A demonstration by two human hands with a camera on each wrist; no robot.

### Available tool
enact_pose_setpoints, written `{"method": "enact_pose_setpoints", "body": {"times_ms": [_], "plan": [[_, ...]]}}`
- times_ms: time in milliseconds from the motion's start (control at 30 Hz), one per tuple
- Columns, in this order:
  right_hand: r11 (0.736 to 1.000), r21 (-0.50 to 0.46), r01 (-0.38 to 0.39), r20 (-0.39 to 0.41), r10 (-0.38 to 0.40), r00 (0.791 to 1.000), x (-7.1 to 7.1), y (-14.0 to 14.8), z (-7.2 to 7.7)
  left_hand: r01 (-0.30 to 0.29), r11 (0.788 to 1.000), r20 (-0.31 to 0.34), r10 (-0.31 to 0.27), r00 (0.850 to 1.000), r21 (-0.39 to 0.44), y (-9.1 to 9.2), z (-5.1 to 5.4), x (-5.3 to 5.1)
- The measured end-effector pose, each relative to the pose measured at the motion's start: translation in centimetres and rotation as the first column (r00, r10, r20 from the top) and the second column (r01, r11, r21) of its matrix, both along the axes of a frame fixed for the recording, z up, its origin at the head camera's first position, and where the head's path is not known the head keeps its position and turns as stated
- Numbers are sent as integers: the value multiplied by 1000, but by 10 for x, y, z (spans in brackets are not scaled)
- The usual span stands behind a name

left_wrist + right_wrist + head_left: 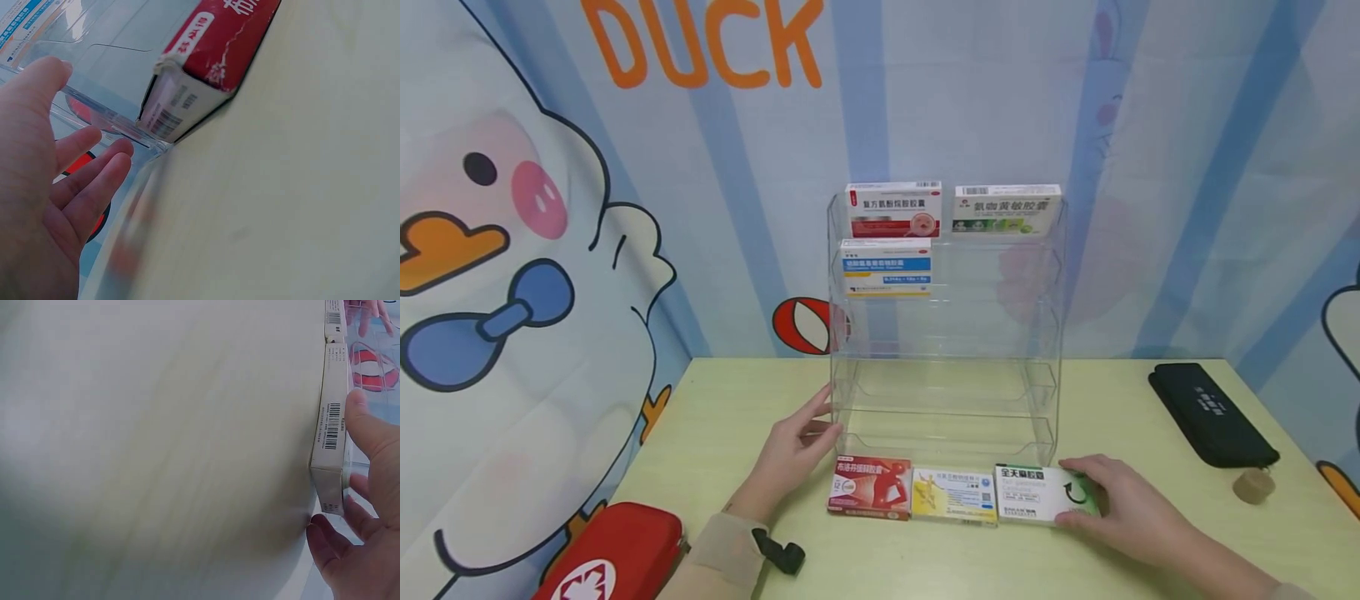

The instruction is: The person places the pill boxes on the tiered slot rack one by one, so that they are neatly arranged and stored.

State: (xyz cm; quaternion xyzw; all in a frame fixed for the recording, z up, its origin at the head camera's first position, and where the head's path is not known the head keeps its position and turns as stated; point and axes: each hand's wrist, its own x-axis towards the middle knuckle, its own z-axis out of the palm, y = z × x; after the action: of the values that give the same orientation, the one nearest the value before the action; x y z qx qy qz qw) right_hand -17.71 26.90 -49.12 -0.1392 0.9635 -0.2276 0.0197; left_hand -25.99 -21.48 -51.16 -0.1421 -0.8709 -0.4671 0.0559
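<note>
Three medicine boxes lie side by side before a clear tiered rack (947, 412): a red box (871, 487), a yellow-and-white box (955, 496) and a white-and-green box (1033, 493). My right hand (1131, 508) holds the right end of the white-and-green box, thumb at its near edge and fingers at its far edge. The left hand (793, 458) is at the rack's lower left side, fingers apart and loosely extended. In the left wrist view its thumb (53, 78) overlaps the rack's side wall; firm contact cannot be made out.
Upper tiers hold a red-and-white box (895, 210), a white-and-green box (1006, 210) and a blue-and-white box (886, 268). A black zip case (1213, 412) and a small cork-coloured cylinder (1253, 485) lie at right. A red case (617, 550) stands at front left.
</note>
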Motion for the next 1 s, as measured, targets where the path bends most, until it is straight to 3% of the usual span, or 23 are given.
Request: {"method": "enact_pose_setpoints", "body": {"times_ms": [367,700,867,1000], "plan": [[998,-45,44,-43,-46,998,0,3,8,1,1000,-11,-1,1000,-6,0,-1,-2],[987,-158,17,-70,-28,997,-3,8,27,2,1000,-4,-2,1000,-2,0,-1,-2],[983,-182,-9,-158,-21,987,-5,5,46,0,1000,-8,0,1000,-5,0,-1,-2],[981,-192,-40,-258,-11,966,-9,-1,63,-2,1000,-13,2,1000,-3,0,-2,-2]]}}
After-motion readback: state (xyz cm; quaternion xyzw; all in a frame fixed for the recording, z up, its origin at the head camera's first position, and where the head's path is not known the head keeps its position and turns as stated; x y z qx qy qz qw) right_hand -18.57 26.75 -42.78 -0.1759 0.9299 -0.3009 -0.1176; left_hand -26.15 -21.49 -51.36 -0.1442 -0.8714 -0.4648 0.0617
